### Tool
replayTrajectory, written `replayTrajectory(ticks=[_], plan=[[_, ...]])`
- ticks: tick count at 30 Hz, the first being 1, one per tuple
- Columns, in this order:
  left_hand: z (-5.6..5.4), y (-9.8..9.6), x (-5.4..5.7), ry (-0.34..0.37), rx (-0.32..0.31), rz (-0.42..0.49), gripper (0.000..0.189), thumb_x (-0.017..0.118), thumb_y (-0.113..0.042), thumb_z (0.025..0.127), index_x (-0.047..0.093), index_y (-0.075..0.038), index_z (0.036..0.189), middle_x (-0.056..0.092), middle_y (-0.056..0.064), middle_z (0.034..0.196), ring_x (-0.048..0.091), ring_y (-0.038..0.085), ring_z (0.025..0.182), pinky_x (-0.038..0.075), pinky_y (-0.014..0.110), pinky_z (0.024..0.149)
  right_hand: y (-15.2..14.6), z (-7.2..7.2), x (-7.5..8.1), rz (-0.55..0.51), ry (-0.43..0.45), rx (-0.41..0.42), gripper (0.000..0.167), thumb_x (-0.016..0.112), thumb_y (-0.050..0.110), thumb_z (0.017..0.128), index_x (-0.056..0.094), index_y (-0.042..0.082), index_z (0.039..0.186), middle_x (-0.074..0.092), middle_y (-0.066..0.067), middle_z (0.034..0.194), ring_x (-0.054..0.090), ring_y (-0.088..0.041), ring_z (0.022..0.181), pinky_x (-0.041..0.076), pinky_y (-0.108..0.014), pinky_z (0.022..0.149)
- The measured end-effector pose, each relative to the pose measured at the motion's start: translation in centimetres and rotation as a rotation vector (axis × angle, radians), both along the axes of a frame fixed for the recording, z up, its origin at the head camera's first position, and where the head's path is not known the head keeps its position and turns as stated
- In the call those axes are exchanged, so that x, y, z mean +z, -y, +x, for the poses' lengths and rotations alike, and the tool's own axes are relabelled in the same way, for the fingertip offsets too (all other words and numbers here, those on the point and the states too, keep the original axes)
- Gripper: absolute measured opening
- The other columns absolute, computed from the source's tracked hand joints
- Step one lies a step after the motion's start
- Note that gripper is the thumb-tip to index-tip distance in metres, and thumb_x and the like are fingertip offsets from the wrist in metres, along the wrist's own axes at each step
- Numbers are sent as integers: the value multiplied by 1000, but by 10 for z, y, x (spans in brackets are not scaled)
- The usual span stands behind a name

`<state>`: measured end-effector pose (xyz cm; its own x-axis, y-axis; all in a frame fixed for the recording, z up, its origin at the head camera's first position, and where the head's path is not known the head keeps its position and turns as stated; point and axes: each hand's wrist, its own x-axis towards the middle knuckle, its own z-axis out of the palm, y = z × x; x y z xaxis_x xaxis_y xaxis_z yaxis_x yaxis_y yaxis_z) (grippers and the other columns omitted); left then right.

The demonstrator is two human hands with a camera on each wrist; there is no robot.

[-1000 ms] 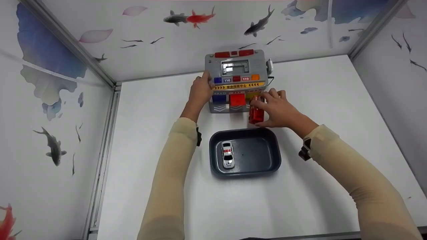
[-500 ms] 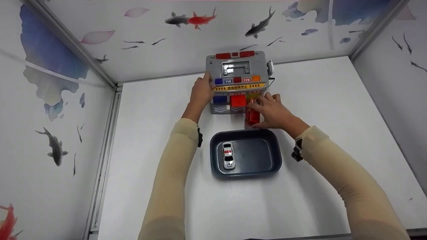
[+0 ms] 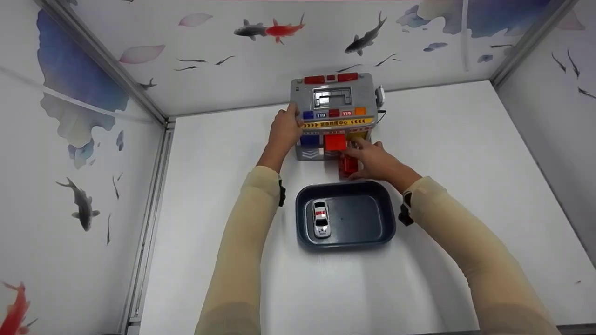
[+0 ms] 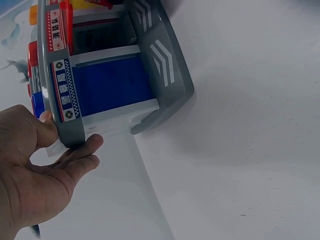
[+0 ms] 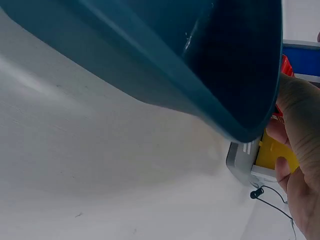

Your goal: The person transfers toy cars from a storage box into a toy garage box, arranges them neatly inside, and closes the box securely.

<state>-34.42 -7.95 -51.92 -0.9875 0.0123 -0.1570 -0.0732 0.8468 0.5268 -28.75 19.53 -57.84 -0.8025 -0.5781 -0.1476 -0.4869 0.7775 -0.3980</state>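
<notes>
A grey toy garage (image 3: 305, 95) with blue, red and yellow doors stands near the back wall. My left hand (image 3: 285, 129) grips its left edge, thumb on one side and fingers on the other in the left wrist view. The red door (image 3: 335, 142) is raised; behind it the middle bay (image 4: 102, 36) looks dark. Its blue door (image 4: 115, 85) and yellow door (image 5: 274, 150) are down. My right hand (image 3: 381, 163) pinches a red toy vehicle (image 3: 348, 167) on the table just before the middle bay. Fingers partly cover the vehicle, so its exact kind is unclear.
A dark blue tray (image 3: 344, 246) lies close in front of the garage, with a white toy car (image 3: 321, 219) in its left part. A handset (image 3: 380, 95) with a cord hangs on the garage's right side. Printed walls enclose the white table (image 3: 200, 223).
My right hand has moved left with the red toy vehicle, from before the yellow door to before the red one. My left hand keeps its hold on the garage.
</notes>
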Motion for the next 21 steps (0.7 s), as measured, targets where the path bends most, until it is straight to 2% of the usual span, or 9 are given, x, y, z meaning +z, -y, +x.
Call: replayTrajectory(ticks=[4,8,21], plan=[[0,-1,-1,0,4,-12,26,61,-23,114,53,-16,138,66,11,132,65,23,118,59,41,102,4,0,-6,-28,21,25,92,99,24,85,53,23,165,35,-23,174,47,-47,155,40,-70,125],[-1,-2,-1,-1,2,-13,26,60,-23,115,53,-17,139,65,11,132,65,23,117,59,41,101,7,0,-10,-49,31,43,93,98,20,86,50,24,167,31,-24,176,50,-50,153,43,-64,125],[1,-1,-1,-11,3,11,26,59,-21,115,52,-15,139,65,13,132,65,25,118,58,43,103,18,-2,-10,-99,36,66,87,95,15,88,53,18,165,29,-27,176,52,-51,150,43,-65,125]])
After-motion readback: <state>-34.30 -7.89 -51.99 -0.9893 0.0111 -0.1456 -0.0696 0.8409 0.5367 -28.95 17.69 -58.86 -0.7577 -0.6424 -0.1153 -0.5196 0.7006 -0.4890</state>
